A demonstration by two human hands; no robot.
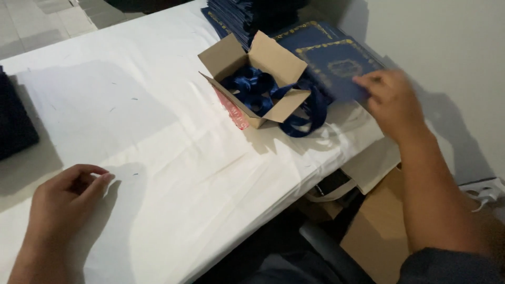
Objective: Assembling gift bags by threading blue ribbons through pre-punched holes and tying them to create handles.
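My right hand [392, 102] reaches to the far right of the table and its fingers rest on the top dark blue card [336, 63], which has a gold ornamental border and lies on a pile of like cards. My left hand [63, 197] rests on the white table cover [158, 137] at the near left, fingers loosely curled, holding nothing. Between them stands an open cardboard box [255, 79] with dark blue ribbons [263, 92] spilling over its side.
A taller stack of dark blue cards [236, 16] stands behind the box. A dark object [16, 121] lies at the left edge. Below the table's right edge are a brown cardboard box [376, 226] and a white power strip [486, 190]. A wall rises on the right.
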